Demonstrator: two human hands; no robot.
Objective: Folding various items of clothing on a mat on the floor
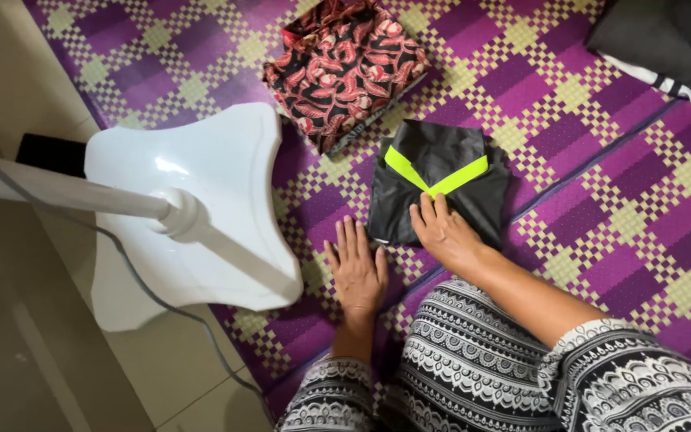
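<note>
A folded black garment (441, 188) with a neon yellow V stripe lies on the purple and yellow checked mat (601, 216). My right hand (444, 234) rests flat on the garment's near edge, fingers spread on the cloth. Beside it, my left hand (357, 272) lies flat on the mat just left of the garment, palm down, holding nothing. Further back on the mat sits a folded red and black patterned cloth (344, 68).
A white stand-fan base (201, 216) with its pole and a grey cord stands at the mat's left edge, partly on the tiled floor. Dark folded clothes (669, 44) lie at the top right. My patterned black and white trousers (481, 368) fill the bottom.
</note>
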